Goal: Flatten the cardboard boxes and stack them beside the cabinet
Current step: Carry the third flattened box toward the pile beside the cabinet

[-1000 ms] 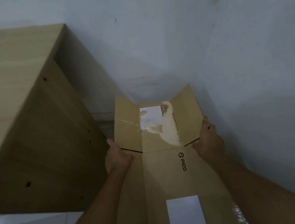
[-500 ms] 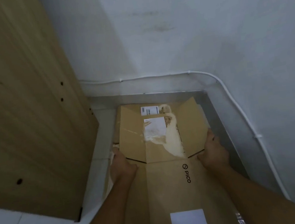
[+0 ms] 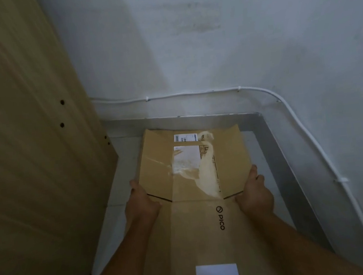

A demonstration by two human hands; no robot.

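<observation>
A flattened brown cardboard box (image 3: 199,221) with a PICO logo, white labels and torn tape lies low over the floor in the corner, just right of the wooden cabinet (image 3: 29,143). My left hand (image 3: 140,204) grips its left edge at the flap slit, thumb on top. My right hand (image 3: 254,197) grips the right edge the same way. Under its far end another flat piece of cardboard (image 3: 153,134) with a barcode label shows.
White walls (image 3: 233,41) close the corner behind and to the right. A white cable (image 3: 193,94) runs along the wall above the grey skirting (image 3: 277,149). Pale floor tiles (image 3: 120,167) show between cabinet and box.
I have lowered the box from chest height down toward the floor in the corner, onto the cardboard lying there. Both hands keep the same hold on its edges.
</observation>
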